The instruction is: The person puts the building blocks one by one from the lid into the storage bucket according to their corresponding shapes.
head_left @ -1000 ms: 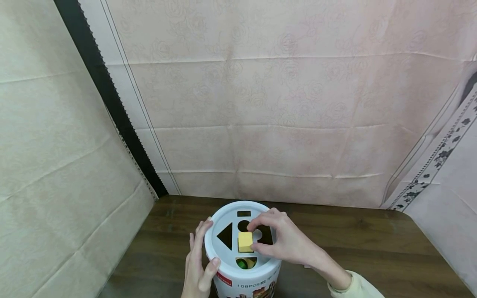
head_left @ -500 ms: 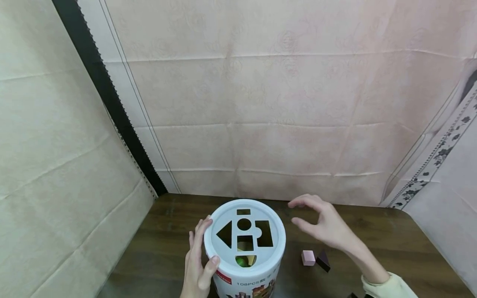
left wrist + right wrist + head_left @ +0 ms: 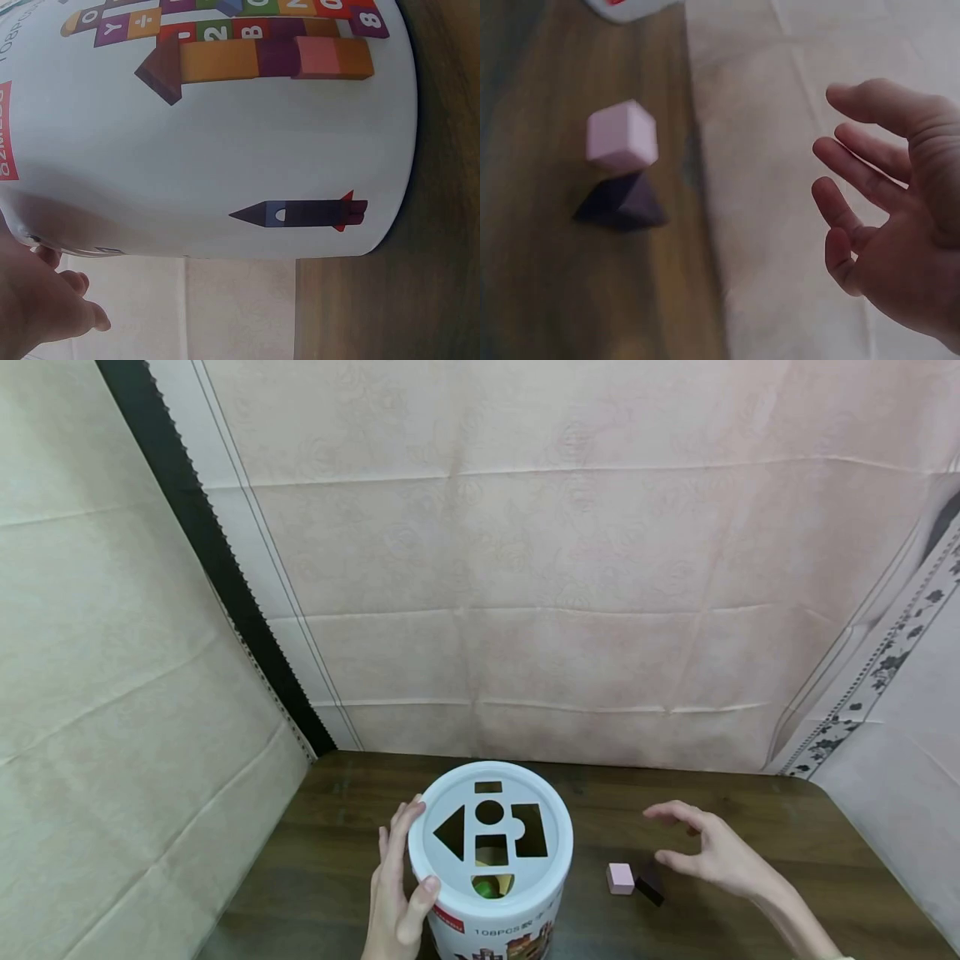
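Note:
A white bucket point(image 3: 491, 935) stands on the table under a pale blue lid point(image 3: 551, 877) with several shaped holes. My left hand point(image 3: 397, 889) rests against the bucket's left side, its fingers and thumb spread along the lid's rim. My right hand point(image 3: 708, 852) hovers at the right, fingers apart with nothing between them. Nearest to it on the table lies a dark triangular block point(image 3: 622, 204), beside a pink cube point(image 3: 620, 878). A green piece point(image 3: 487, 887) shows through the lid's front hole.
The brown wooden table point(image 3: 810, 852) meets a cloth-covered wall point(image 3: 585, 677) at the back. More cloth hangs on the left point(image 3: 135, 760) and right sides. Printed block pictures cover the bucket's wall in the left wrist view.
My right hand has let go of a yellow block at the lid's square hole and moved away right. That block no longer shows on the lid. The left hand stays on the bucket.

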### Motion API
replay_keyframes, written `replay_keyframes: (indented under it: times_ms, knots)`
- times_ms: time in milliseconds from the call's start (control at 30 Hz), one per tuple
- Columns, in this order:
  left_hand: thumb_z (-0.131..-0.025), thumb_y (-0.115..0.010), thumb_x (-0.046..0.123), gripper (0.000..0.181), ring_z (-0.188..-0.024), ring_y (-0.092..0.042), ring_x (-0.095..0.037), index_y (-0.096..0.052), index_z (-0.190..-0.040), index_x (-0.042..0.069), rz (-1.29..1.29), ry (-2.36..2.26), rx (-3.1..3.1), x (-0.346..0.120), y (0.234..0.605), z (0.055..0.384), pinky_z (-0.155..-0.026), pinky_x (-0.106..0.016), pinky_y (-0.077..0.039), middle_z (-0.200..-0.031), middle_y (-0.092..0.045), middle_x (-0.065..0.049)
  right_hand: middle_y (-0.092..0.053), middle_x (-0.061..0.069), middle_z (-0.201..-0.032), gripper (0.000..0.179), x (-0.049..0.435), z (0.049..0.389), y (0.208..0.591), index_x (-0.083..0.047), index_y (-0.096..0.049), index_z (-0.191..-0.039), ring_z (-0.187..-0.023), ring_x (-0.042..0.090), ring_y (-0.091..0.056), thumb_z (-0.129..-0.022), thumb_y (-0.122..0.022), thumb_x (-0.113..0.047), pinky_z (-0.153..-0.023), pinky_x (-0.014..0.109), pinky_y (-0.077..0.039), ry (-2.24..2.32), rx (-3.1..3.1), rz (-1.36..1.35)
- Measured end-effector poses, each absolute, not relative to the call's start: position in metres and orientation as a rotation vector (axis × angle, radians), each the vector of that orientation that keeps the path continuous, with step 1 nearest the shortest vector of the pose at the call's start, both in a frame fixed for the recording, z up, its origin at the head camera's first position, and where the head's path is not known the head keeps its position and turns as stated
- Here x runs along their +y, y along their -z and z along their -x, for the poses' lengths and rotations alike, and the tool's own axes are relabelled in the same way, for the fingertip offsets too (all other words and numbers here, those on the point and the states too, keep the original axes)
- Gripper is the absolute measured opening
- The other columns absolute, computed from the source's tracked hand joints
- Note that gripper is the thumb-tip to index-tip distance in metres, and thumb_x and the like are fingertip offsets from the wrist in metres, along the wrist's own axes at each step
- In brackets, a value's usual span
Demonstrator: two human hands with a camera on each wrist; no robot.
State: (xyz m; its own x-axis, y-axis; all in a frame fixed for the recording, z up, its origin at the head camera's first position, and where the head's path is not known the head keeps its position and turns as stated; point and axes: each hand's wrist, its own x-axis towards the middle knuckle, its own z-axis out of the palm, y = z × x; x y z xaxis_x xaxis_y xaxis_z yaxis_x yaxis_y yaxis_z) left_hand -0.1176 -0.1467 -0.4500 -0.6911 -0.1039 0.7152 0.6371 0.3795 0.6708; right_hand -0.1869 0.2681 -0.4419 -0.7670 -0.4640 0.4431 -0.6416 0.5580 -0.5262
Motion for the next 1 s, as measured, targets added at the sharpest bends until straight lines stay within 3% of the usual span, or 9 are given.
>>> replay_keyframes:
  times_ms: [233, 433, 700, 1000]
  knots:
    - [-0.082, -0.055, 0.028, 0.067, -0.141, -0.034, -0.034, -0.05, -0.147, 0.01, 0.464, 1.365, -1.945, -0.147, 0.45, 0.118, -0.098, -0.082, -0.005, -0.146, -0.052, -0.008, -0.063, -0.005, -0.122, 0.06, 0.283, 0.184, 0.47, -0.017, -0.061, -0.129, -0.106, 0.009, -0.056, -0.075, -0.086, -0.01, -0.074, 0.031, -0.044, -1.039, -2.569, -0.927]
    - [-0.082, -0.054, 0.028, 0.067, -0.14, -0.034, -0.038, -0.05, -0.147, 0.01, 0.463, 1.371, -1.946, -0.147, 0.451, 0.117, -0.098, -0.082, -0.005, -0.146, -0.052, -0.008, -0.062, -0.002, -0.125, 0.062, 0.29, 0.182, 0.489, -0.017, -0.06, -0.132, -0.11, 0.009, -0.054, -0.076, -0.087, -0.014, -0.083, 0.029, -0.046, -1.04, -2.599, -0.919]
    - [-0.081, -0.055, 0.027, 0.068, -0.14, -0.035, -0.039, -0.05, -0.147, 0.011, 0.457, 1.373, -1.953, -0.147, 0.451, 0.117, -0.098, -0.083, -0.005, -0.146, -0.053, -0.007, -0.06, 0.005, -0.13, 0.061, 0.297, 0.183, 0.507, -0.009, -0.056, -0.134, -0.119, 0.005, -0.05, -0.08, -0.083, -0.012, -0.089, 0.024, -0.044, -1.179, -2.659, -0.947]
    - [-0.082, -0.055, 0.028, 0.067, -0.138, -0.035, -0.047, -0.05, -0.146, 0.01, 0.461, 1.37, -1.942, -0.147, 0.45, 0.117, -0.098, -0.082, -0.005, -0.145, -0.053, -0.009, -0.061, 0.006, -0.128, 0.067, 0.296, 0.185, 0.523, 0.001, -0.056, -0.133, -0.116, 0.006, -0.052, -0.074, -0.085, -0.007, -0.09, 0.018, -0.04, -1.214, -2.595, -1.003]
